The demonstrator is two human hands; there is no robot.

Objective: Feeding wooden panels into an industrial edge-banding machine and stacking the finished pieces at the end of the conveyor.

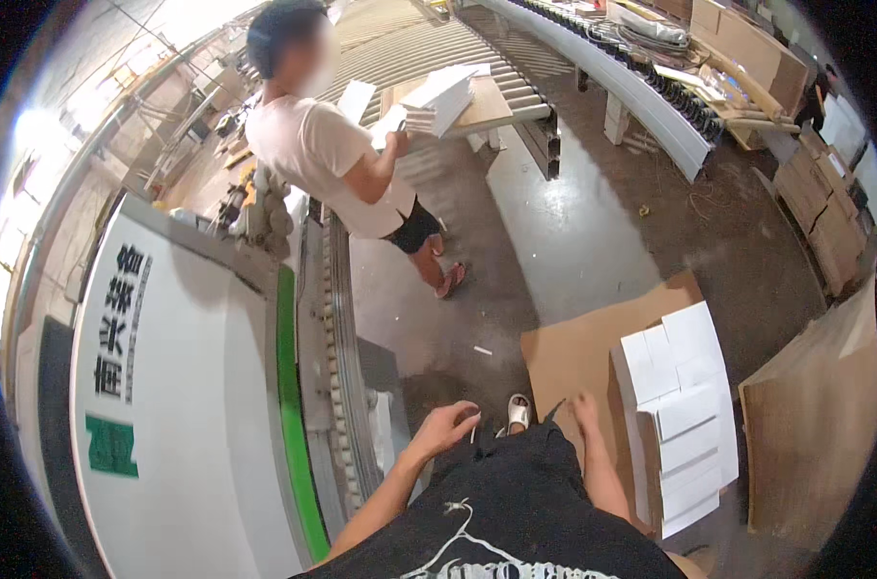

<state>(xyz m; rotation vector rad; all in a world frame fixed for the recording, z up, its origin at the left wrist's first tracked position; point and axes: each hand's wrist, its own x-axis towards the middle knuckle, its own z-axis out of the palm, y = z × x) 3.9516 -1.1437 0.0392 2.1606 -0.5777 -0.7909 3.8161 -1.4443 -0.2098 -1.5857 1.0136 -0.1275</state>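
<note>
My left hand [450, 426] is in front of my black clothing [516, 502], its fingers curled in toward the thumb. A thin pale sliver and a dark strap end show by its fingertips; whether the hand grips either is unclear. On the other side, my right hand [585, 412] hangs closed over a brown cardboard sheet [545, 352] on the floor. A dark strap [557, 409] sticks up just left of it. What the right fingers hold, if anything, is hidden. Right of this hand stand stacked white panels [686, 425] in several piles.
A co-worker [323, 154] at the left handles white panels [448, 96] on a board at the roller conveyor's end [525, 101]. A large white machine with a green stripe [289, 386] flanks my left. Cardboard [815, 415] stands at right; a white scrap [482, 350] lies ahead.
</note>
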